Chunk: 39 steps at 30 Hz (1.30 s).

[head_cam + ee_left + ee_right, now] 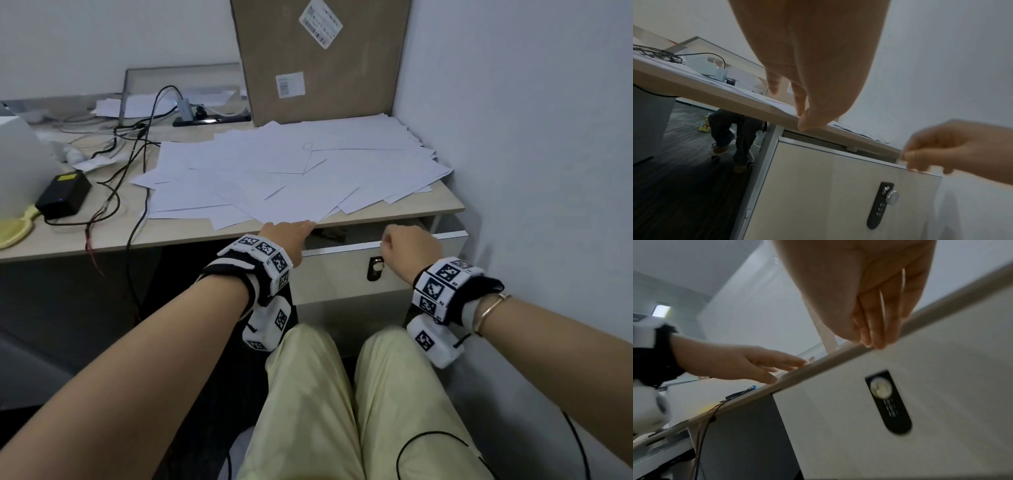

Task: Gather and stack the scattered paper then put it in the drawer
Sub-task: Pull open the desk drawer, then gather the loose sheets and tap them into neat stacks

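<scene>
Several white paper sheets (291, 171) lie fanned and overlapping across the right half of the desk (102, 236). Below the desk's right end, the pale drawer (342, 274) stands pulled out a little, with a dark gap above its front. My left hand (291, 229) rests flat on the desk's front edge, fingers straight, touching the nearest sheet's corner. My right hand (407, 243) is curled over the top edge of the drawer front (838, 418); its fingertips (873, 340) hook over that rim. The left wrist view shows the right hand (931, 154) on the drawer front (828, 186).
A lock knob (375, 269) sits on the drawer front. A tall cardboard box (318, 61) leans at the back, and a wall (548, 137) closes the right side. Cables (137, 154), a black adapter (63, 195) and a yellow object (17, 229) occupy the left. My knees are under the drawer.
</scene>
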{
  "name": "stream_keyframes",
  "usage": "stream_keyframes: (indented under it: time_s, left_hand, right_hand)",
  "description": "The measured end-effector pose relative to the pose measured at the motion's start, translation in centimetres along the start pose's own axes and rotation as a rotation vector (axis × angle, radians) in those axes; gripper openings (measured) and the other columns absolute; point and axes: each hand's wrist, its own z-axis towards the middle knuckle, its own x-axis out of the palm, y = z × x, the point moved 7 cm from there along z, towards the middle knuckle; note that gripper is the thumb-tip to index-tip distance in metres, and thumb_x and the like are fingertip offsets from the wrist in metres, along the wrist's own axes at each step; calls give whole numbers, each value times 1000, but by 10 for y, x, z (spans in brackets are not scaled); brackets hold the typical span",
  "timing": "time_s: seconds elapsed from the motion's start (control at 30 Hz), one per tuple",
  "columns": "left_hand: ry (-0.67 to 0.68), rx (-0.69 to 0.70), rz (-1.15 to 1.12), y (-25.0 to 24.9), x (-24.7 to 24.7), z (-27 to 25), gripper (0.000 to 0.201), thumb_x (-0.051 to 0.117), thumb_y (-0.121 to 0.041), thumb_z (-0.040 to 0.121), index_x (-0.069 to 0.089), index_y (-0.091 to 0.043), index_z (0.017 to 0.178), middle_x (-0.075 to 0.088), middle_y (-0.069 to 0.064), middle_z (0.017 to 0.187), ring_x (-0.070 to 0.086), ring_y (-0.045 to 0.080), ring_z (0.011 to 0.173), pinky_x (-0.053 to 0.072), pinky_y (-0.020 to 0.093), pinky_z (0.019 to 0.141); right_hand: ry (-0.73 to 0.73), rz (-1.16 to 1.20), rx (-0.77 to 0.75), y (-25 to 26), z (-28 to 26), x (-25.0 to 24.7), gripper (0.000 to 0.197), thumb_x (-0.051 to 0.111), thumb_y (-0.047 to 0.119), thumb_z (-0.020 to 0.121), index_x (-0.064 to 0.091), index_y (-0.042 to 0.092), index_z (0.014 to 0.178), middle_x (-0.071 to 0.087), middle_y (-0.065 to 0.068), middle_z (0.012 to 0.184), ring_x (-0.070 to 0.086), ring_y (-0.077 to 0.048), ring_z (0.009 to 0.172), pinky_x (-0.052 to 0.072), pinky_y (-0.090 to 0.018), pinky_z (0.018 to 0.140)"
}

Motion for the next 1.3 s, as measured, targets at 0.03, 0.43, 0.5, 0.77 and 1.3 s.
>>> stream_keyframes:
  time_s: [0.03, 0.43, 0.5, 0.77, 1.3]
  left_hand:
    - [-5, -16, -18, -2, -2, -2, 65, 40, 2, 89, 26, -25, 147, 45, -2, 142, 51, 24, 119, 38, 32, 94]
    - [-115, -13, -57, -17, -40, -26, 56, 40, -12, 96, 27, -27, 149, 17, -10, 159, 24, 15, 144, 24, 35, 116]
    - [-142, -9, -85, -22, -42, -30, 53, 39, -12, 97, 31, -27, 147, 22, -9, 158, 27, 15, 143, 25, 35, 116]
    - [-195, 35, -145, -46, -45, -30, 48, 43, -13, 96, 41, -27, 142, 32, -6, 153, 34, 17, 139, 27, 33, 114]
    - [-273, -1, -209, -51, -41, -3, 44, 44, -12, 93, 50, -28, 134, 43, -6, 145, 46, 18, 128, 39, 32, 104]
  right_hand:
    - [-34, -8, -75, 9, -1, -11, 27, 46, 25, 95, 61, 15, 114, 65, -4, 110, 60, -26, 102, 46, -34, 80]
    - [429, -173, -88, 25, -27, -14, 38, 49, 37, 94, 66, 11, 115, 70, -8, 111, 66, -24, 97, 48, -29, 76]
    - [453, -146, -96, 24, -40, -18, 41, 51, 39, 94, 67, 8, 113, 70, -10, 110, 65, -26, 98, 50, -31, 81]
    - [763, 8, -126, 18, -111, -30, 35, 53, 31, 96, 69, 5, 113, 70, -6, 111, 63, -16, 91, 43, -14, 65]
    - [807, 7, -211, 21, -100, -28, 29, 55, 37, 94, 70, 12, 101, 73, 1, 104, 68, -11, 92, 45, -28, 96]
